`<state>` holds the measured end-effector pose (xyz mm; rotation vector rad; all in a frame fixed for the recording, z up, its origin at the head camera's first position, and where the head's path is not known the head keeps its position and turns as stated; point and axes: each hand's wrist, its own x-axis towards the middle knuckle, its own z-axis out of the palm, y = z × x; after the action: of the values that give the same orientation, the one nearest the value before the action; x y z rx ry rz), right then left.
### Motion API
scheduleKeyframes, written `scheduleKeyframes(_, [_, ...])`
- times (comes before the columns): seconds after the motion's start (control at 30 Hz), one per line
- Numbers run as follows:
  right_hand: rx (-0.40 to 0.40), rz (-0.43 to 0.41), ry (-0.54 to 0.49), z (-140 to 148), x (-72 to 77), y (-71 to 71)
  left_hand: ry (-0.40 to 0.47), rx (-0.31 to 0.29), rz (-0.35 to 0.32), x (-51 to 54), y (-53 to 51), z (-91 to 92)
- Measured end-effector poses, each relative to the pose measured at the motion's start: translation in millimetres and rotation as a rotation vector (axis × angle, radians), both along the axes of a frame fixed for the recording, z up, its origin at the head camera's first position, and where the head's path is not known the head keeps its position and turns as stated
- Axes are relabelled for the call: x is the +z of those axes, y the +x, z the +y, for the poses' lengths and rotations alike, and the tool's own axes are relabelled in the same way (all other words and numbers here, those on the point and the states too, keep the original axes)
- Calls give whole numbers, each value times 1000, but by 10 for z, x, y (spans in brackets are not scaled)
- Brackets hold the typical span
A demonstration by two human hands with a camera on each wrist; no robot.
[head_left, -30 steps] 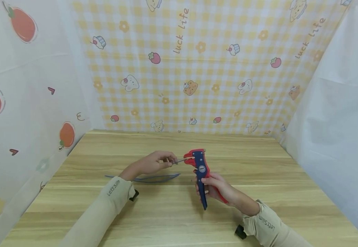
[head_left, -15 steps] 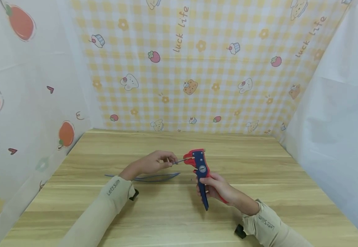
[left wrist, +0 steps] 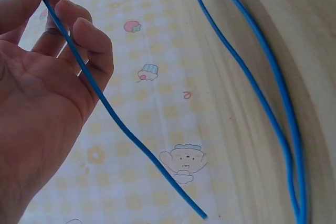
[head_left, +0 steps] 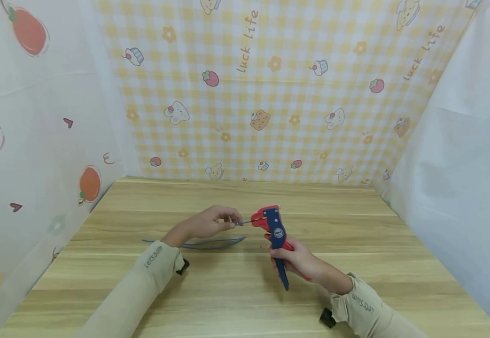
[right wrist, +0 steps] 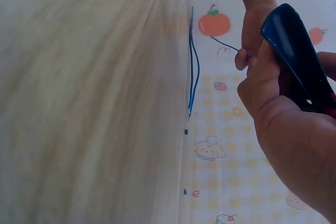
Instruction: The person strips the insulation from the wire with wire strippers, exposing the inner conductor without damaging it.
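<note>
In the head view my left hand [head_left: 211, 222] pinches a short blue wire [left wrist: 113, 114] between thumb and forefinger. Its far end enters the jaws of a red and dark blue wire stripper [head_left: 277, 232], where the tip is hidden. The wire's free tail slants past the palm in the left wrist view. My right hand [head_left: 301, 260] grips the stripper's handles, fingers wrapped round them, with its head tilted up and toward the left hand. In the right wrist view the dark blue handle [right wrist: 290, 40] shows large above the thumb.
Loose blue wires [left wrist: 275, 66] lie on the wooden table [head_left: 236, 305] near my left wrist. Small blue bits [right wrist: 186, 132] rest on the tabletop in the right wrist view. A checked cloth [head_left: 228, 94] hangs behind the table, with white sheets at both sides.
The stripper's handles have come closer together as my right hand squeezes. The tool has shifted slightly down and right. My left hand stays nearly in place with the wire.
</note>
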<state>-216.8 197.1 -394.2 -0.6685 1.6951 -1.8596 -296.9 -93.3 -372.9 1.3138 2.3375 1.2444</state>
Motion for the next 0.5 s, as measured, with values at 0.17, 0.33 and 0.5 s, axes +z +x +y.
scheduleKeyframes(0.17, [-108,-7,57,-28,-21,-23,4,29,19,-9,-23,42])
scheduleKeyframes(0.33, [-183,-44,61,-22,-31,-75,15,70,48,-20,-42,70])
scheduleKeyframes(0.5, [-120,-49,48,10,-16,-73,-7,96,46,4,-43,27])
